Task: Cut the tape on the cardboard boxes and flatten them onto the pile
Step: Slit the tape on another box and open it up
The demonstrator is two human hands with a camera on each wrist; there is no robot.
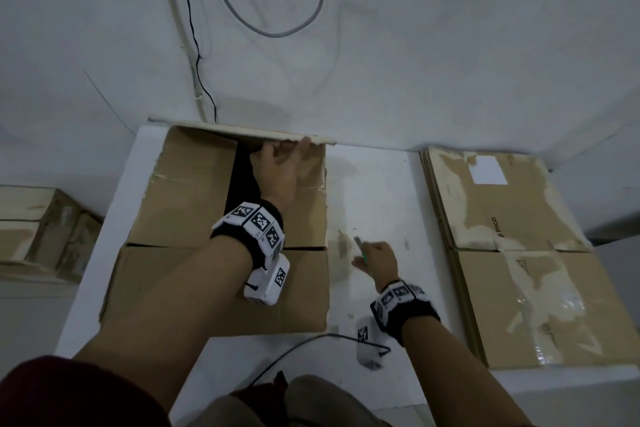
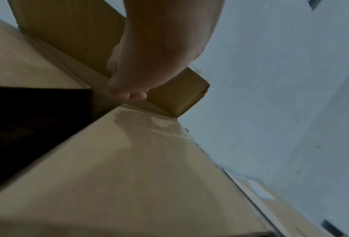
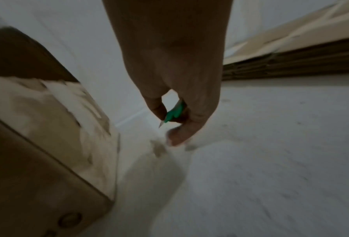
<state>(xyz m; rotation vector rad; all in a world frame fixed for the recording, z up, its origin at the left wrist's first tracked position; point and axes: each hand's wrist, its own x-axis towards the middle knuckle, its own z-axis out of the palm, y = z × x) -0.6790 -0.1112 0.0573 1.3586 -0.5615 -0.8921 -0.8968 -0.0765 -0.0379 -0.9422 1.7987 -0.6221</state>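
A brown cardboard box (image 1: 194,204) stands on the white table (image 1: 374,184), its top flaps parted over a dark gap. My left hand (image 1: 280,163) reaches across the box and grips the far flap (image 1: 242,133) at its edge; in the left wrist view the fingers (image 2: 136,94) curl round that flap (image 2: 169,96). My right hand (image 1: 375,258) hovers just right of the box and holds a green utility knife (image 1: 360,246), blade out. The right wrist view shows the knife (image 3: 172,115) pinched between thumb and fingers, beside the box corner (image 3: 53,128).
A pile of flattened boxes (image 1: 512,246) lies on the right of the table, seen edge-on as a stack (image 3: 291,64) in the right wrist view. Another taped box (image 1: 41,229) sits low at the left. Cables (image 1: 242,10) hang on the wall behind. A cord (image 1: 301,347) trails near the front edge.
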